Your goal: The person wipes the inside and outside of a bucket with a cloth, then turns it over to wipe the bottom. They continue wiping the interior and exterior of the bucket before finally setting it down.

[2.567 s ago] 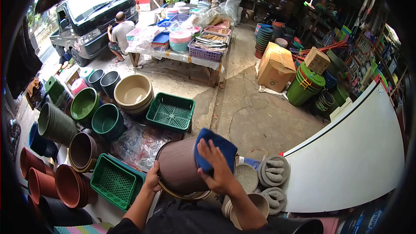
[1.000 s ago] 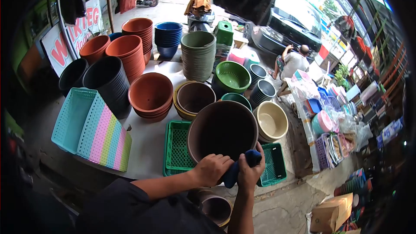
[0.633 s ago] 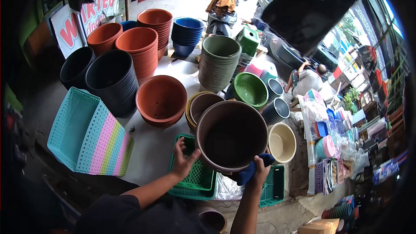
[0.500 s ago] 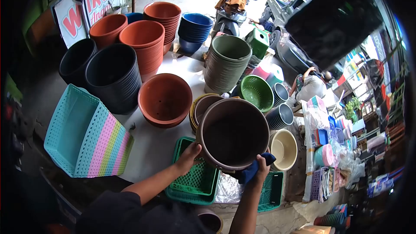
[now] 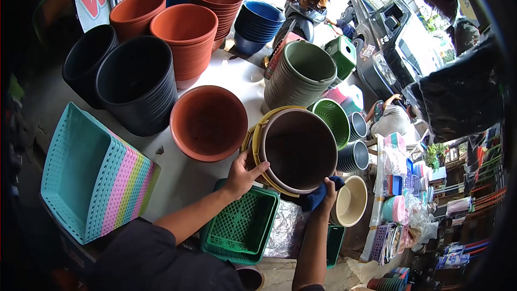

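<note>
head, fingers (image 5: 260,169) half curled, holding bucket (image 5: 299,151), cloth (image 5: 312,201)

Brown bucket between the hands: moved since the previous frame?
Yes. Judged against the nested green baskets, the brown bucket has shifted forward, away from the person, so it sits farther beyond them than before.

The place looks like an open-fronted shop for household goods: nested red pots (image 5: 186,56) and black pots (image 5: 137,89) crowd the far left corner of a white table (image 5: 243,73), stacked baskets (image 5: 116,186) its near left corner; a scooter (image 5: 302,20) and truck (image 5: 396,35) stand beyond its far edge.
</note>
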Available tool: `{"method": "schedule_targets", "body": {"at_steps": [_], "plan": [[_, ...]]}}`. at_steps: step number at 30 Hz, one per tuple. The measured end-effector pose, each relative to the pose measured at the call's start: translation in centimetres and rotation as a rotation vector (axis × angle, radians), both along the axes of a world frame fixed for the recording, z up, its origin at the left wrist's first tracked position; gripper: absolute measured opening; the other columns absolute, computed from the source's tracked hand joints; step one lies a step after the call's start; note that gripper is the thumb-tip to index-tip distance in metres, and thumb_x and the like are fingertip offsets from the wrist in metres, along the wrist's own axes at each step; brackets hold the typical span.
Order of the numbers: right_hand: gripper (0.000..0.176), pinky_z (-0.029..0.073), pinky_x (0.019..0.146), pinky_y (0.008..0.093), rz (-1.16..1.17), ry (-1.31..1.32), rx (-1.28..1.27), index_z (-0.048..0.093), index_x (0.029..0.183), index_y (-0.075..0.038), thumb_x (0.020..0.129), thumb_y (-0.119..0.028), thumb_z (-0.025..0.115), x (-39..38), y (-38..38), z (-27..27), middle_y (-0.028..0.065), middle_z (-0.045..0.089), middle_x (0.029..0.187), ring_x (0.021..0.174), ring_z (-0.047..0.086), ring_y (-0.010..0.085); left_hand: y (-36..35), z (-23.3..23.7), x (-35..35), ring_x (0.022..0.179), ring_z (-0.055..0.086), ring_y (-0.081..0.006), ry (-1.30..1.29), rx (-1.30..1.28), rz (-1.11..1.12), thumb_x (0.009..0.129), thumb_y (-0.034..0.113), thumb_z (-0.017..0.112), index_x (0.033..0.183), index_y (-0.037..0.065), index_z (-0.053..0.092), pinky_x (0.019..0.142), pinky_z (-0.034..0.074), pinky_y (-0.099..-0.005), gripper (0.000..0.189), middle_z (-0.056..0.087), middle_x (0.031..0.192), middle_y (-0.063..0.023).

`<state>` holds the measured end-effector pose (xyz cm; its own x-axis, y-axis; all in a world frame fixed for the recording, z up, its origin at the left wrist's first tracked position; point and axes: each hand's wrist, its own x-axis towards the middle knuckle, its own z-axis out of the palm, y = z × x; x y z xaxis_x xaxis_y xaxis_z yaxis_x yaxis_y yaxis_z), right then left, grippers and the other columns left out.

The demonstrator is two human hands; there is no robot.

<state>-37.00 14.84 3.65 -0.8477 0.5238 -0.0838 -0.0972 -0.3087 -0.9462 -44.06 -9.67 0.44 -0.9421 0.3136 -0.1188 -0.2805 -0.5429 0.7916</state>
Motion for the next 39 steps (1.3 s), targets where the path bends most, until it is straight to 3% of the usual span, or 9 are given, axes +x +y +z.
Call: {"method": "schedule_targets", "body": {"at_steps": [7,16,18,20,24,27,31,34,39], "plan": [[0.056,0.048,0.091,0.0317,0.038,0.004,-0.016,0.043,0.135,0.0,0.084,-0.016,0.055,-2.6,0.0,-0.7,0.0119,0.058,0.117,0.103,0.06,0.0213,0.7,-1.5,-2.5,0.087,0.057,-0.0069,0.042,-0.048,0.072,0.089,0.012,0.07,0.118,0.001,0.054,0.081,0.051,-0.0245,0.035,0.058,0.097,0.0001],[0.039,0.051,0.077,0.0273,-0.071,-0.152,-0.01,0.055,0.122,0.001,0.084,-0.007,0.06,-3.0,2.8,-11.1,0.0061,0.062,0.101,0.086,0.062,0.0156,2.3,-9.4,-3.1,0.086,0.058,-0.0084,0.012,-0.246,0.086,0.088,0.01,0.068,0.119,0.001,0.055,0.078,0.052,-0.0248,0.034,0.06,0.099,-0.0015],[0.051,0.049,0.086,0.0273,-0.012,-0.16,-0.011,0.048,0.134,0.002,0.086,-0.004,0.062,-2.7,3.5,-13.0,0.0066,0.061,0.112,0.097,0.06,0.0149,2.8,-11.2,-3.2,0.088,0.059,-0.01,0.108,-0.365,0.132,0.088,0.01,0.069,0.118,0.001,0.056,0.079,0.051,-0.0264,0.034,0.061,0.101,-0.0024],[0.034,0.05,0.076,0.026,-0.15,-0.287,0.141,0.058,0.117,-0.001,0.085,-0.008,0.066,-2.6,3.4,-14.3,0.003,0.062,0.098,0.083,0.06,0.0118,3.1,-12.4,-3.2,0.093,0.058,-0.012,0.036,-0.424,0.098,0.086,0.01,0.07,0.118,-0.001,0.056,0.084,0.048,-0.0296,0.036,0.062,0.104,-0.004],[0.034,0.05,0.076,0.0261,-0.147,-0.349,0.195,0.06,0.116,-0.002,0.086,-0.012,0.071,-2.0,4.9,-17.8,0.0031,0.063,0.097,0.084,0.061,0.0126,3.4,-14.2,-3.3,0.098,0.059,-0.0146,-0.031,-0.437,0.065,0.086,0.013,0.07,0.118,-0.001,0.057,0.089,0.047,-0.0325,0.038,0.064,0.106,-0.0078],[0.036,0.05,0.08,0.0264,-0.138,-0.346,0.217,0.059,0.118,-0.001,0.086,-0.013,0.072,-2.0,4.5,-18.0,0.0057,0.064,0.103,0.089,0.061,0.0136,3.6,-16.1,-3.2,0.104,0.062,-0.0241,-0.037,-0.721,0.07,0.081,0.019,0.074,0.114,-0.003,0.059,0.091,0.046,-0.0353,0.042,0.065,0.111,-0.0158],[0.043,0.047,0.089,0.0297,-0.105,-0.417,0.5,0.058,0.124,0.001,0.085,-0.013,0.072,-1.8,4.0,-18.3,0.0104,0.066,0.11,0.099,0.062,0.0157,3.7,-18.3,-2.6,0.1,0.062,-0.025,0.014,-0.801,0.073,0.079,0.02,0.077,0.119,-0.003,0.056,0.091,0.047,-0.0364,0.051,0.065,0.107,-0.0142],[0.051,0.047,0.092,0.0318,-0.093,-0.421,0.752,0.055,0.13,-0.001,0.084,-0.013,0.072,-1.4,3.3,-18.0,0.0138,0.066,0.113,0.103,0.063,0.0202,4.2,-18.0,-1.8,0.094,0.062,-0.0242,0.038,-0.833,0.291,0.079,0.021,0.078,0.123,-0.001,0.052,0.086,0.048,-0.0375,0.057,0.064,0.1,-0.0109],[0.063,0.045,0.095,0.0333,-0.025,-0.54,0.801,0.05,0.137,-0.004,0.081,-0.02,0.074,-1.3,2.7,-16.8,0.0184,0.063,0.121,0.111,0.062,0.0274,4.6,-18.8,-1.7,0.089,0.061,-0.0206,0.026,-0.827,0.335,0.079,0.025,0.079,0.121,0.004,0.052,0.08,0.048,-0.0366,0.054,0.061,0.093,-0.0084]]}}
